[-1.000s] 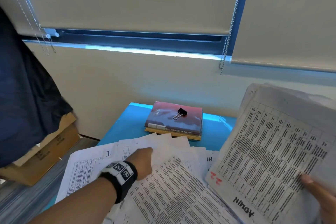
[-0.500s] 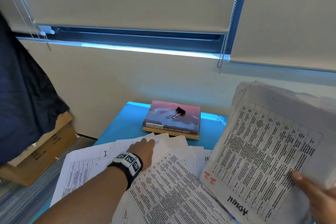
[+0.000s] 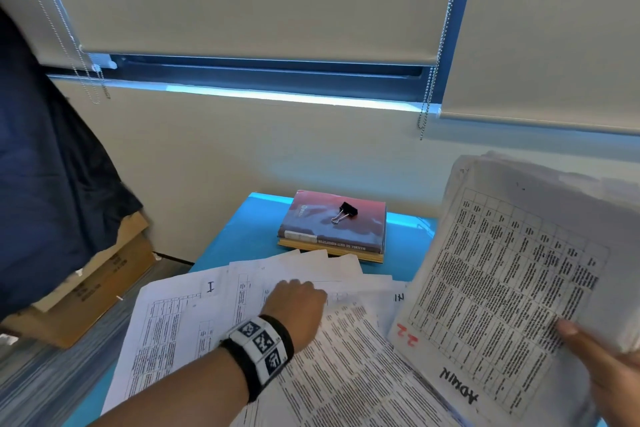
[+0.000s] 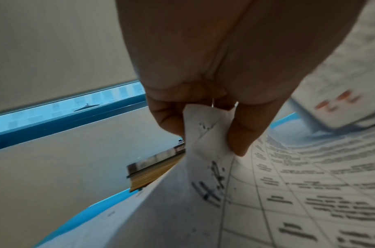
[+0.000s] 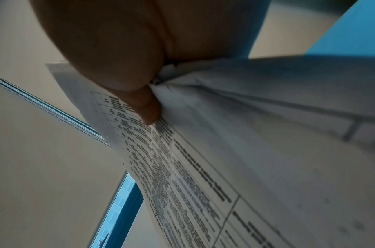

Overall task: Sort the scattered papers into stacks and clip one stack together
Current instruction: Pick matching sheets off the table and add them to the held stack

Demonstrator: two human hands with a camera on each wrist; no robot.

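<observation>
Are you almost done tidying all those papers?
Not yet. Right hand already holds a gathered stack. Left hand is pinching another sheet off the table. Many loose papers remain scattered, and the clip sits unused on the book.

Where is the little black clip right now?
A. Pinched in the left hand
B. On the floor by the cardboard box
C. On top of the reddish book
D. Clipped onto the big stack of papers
C. The black clip lies loose on the cover of the reddish book at the far end of the blue table, away from both hands.
</observation>
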